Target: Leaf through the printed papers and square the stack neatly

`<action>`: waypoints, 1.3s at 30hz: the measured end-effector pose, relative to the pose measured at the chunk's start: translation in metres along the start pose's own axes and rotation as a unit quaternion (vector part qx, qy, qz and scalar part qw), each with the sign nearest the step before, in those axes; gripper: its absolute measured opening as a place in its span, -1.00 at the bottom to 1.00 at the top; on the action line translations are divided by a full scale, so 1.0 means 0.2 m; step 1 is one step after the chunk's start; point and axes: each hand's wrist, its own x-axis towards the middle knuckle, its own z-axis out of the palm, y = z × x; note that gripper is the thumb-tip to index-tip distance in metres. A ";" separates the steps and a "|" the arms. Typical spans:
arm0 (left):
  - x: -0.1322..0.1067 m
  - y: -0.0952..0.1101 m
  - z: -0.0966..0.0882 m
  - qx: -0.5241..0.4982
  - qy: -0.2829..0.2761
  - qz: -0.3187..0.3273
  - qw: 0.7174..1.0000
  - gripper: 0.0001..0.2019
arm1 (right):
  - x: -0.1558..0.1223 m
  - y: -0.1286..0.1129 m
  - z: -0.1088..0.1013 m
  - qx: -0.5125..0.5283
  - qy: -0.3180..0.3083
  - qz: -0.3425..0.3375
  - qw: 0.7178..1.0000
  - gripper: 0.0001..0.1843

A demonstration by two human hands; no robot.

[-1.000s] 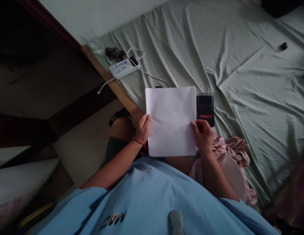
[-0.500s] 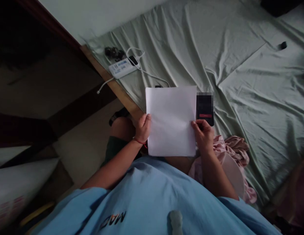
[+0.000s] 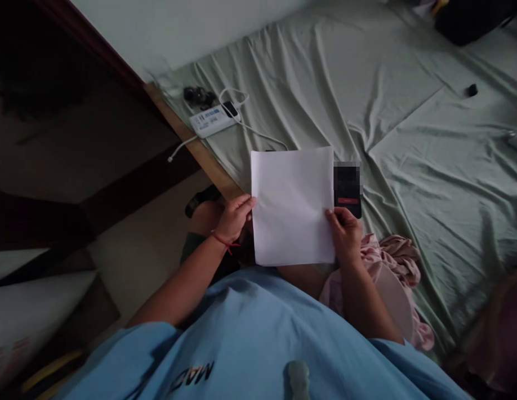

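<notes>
Floor (image 3: 142, 261) and dark wooden furniture fill the left of the view, with a pale cushion (image 3: 37, 311) low in the corner. The bed edge (image 3: 192, 144) runs diagonally; on the sheet (image 3: 429, 166) just inside it lie a white power strip (image 3: 212, 120), its cable and some small dark objects.

Next comes the left hand (image 3: 233, 219), a red string at its wrist. Compared with half a second ago it has slid down and outward: then its fingers wrapped the left edge of the paper (image 3: 292, 205), now only the fingertips touch that edge, the hand loosely curled rather than clamped. The paper itself has hardly moved; it is held up flat over the lap, in front of the bed edge, blank side to the camera. By my judgement the left grip is easing off, so the sheet now hangs mostly on the other hand.

The right hand (image 3: 346, 233) pinches the paper's right edge low down, thumb on the front, fingers behind, closed on it as before. Just beyond it, partly hidden by the paper, a dark phone (image 3: 347, 186) lies on the sheet, its screen blurred. Pink cloth (image 3: 392, 261) is bunched beside the right forearm.

The surface is a creased grey-green sheet spread across the bed, with a small dark object (image 3: 472, 90) far right and a black bag (image 3: 471, 19) at the top corner. The room is dim.
</notes>
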 end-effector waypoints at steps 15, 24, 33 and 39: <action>0.02 -0.07 -0.03 0.164 0.017 0.083 0.983 -0.63 | 0.01 0.04 0.01 -0.099 0.063 -0.084 0.989 -0.73; 0.01 -0.05 -0.01 0.086 0.017 0.051 0.995 -0.63 | 0.00 0.02 0.01 -0.082 0.066 -0.073 0.992 -0.72; -0.01 0.01 0.03 -0.113 -0.005 0.009 0.994 -0.68 | 0.00 0.02 -0.01 -0.011 0.077 -0.051 0.996 -0.67; -0.03 -0.03 0.10 -0.049 0.060 0.051 0.996 -0.70 | 0.00 0.00 0.00 -0.016 0.069 -0.056 0.996 -0.67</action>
